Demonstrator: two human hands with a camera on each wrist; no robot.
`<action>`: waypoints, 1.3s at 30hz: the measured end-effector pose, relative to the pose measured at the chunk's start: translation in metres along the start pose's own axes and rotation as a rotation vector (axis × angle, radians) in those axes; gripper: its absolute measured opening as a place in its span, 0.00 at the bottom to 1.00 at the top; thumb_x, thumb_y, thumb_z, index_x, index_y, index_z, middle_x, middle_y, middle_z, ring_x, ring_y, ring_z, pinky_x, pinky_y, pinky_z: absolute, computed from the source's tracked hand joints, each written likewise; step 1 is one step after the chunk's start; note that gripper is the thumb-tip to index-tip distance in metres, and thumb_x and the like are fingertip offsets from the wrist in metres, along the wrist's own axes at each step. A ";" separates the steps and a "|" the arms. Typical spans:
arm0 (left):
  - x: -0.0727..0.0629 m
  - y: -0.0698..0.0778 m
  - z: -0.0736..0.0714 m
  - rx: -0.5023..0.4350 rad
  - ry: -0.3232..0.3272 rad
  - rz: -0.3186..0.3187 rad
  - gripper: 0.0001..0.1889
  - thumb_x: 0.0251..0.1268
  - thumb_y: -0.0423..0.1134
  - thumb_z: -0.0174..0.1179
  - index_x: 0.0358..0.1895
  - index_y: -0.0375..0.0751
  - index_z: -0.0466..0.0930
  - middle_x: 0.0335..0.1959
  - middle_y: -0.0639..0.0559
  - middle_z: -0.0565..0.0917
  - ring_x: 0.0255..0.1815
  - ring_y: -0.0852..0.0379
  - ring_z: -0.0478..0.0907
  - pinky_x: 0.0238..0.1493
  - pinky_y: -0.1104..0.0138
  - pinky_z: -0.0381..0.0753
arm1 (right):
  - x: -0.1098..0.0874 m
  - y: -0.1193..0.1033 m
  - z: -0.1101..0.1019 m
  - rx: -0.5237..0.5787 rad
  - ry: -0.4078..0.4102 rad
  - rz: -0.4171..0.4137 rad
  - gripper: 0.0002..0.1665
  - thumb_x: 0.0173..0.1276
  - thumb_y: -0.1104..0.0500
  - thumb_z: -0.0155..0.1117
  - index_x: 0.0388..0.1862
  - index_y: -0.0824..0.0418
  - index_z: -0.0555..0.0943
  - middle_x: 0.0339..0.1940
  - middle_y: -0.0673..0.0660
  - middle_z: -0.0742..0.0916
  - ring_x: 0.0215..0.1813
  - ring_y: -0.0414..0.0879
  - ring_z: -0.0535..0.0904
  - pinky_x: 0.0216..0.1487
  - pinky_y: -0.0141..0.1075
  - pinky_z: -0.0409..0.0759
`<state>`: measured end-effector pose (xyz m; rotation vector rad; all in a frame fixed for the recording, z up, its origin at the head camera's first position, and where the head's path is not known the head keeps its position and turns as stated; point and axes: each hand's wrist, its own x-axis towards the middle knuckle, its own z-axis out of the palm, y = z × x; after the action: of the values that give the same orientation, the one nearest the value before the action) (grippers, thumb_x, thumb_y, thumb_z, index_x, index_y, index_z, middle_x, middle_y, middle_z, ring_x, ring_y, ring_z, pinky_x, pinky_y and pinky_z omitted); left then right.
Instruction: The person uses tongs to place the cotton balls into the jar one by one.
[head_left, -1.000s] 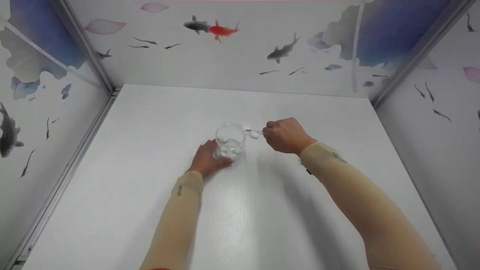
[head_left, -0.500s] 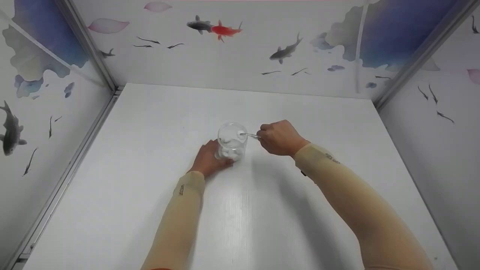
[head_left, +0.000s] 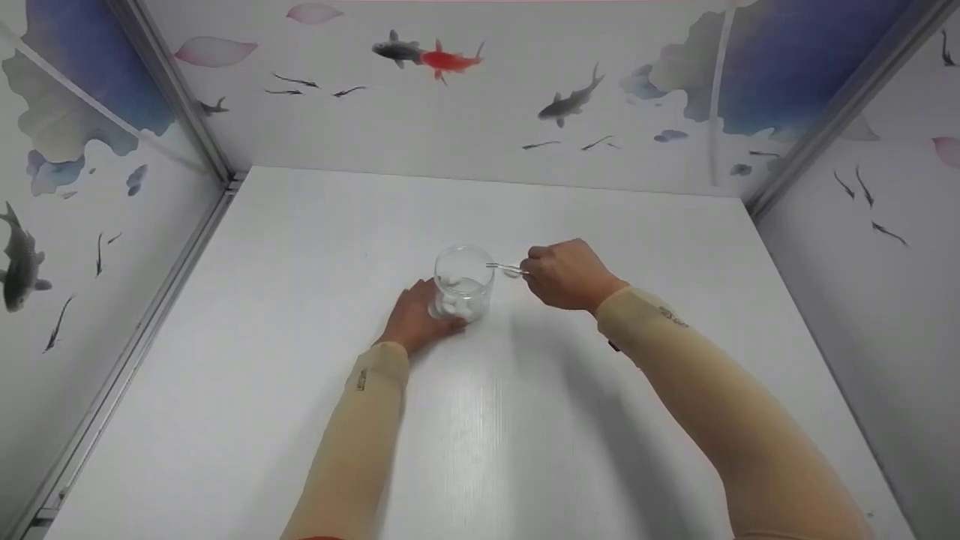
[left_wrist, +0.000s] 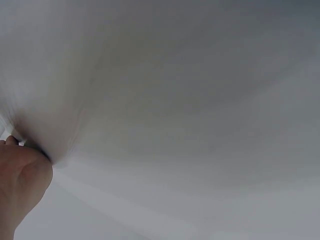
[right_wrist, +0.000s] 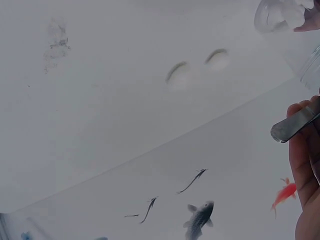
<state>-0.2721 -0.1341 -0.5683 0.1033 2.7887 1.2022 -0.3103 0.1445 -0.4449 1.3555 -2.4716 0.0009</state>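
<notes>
My left hand [head_left: 421, 316] grips a clear jar [head_left: 486, 294] low on its side, fingers behind and thumb in front. Several white cotton balls [head_left: 459, 306] lie in the jar's bottom. In my right hand [head_left: 571, 273] is a pair of metal tweezers [head_left: 508, 268], pinched between fingers and thumb. Their tips point left, right at the jar's rim and slightly apart, with nothing visible between them. The right wrist view shows the tweezers' blunt end [right_wrist: 289, 128] and two white balls [right_wrist: 179, 77] on the table. Only part of the left hand [left_wrist: 22, 175] enters the left wrist view.
The white table [head_left: 300, 247] is bounded by panels [head_left: 480, 135] printed with fish and petals. Grey metal rails [head_left: 202, 127] run along the corners. A faint grey smudge [right_wrist: 59, 42] marks the table in the right wrist view.
A cotton ball was at the tweezers' tips over the jar's mouth half a second ago; now the tips are bare. My right hand has drawn slightly right. The left hand stays on the jar.
</notes>
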 end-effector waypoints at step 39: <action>-0.003 0.002 0.001 -0.055 0.003 -0.097 0.55 0.47 0.62 0.75 0.79 0.53 0.57 0.79 0.47 0.57 0.79 0.44 0.46 0.79 0.54 0.42 | -0.058 0.063 0.054 -0.006 -0.196 0.239 0.06 0.66 0.62 0.67 0.33 0.62 0.88 0.26 0.55 0.85 0.22 0.45 0.77 0.26 0.42 0.83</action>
<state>-0.2690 -0.1324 -0.5674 -0.0376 2.7254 1.2555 -0.3479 0.2189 -0.5027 1.0970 -2.7809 -0.0883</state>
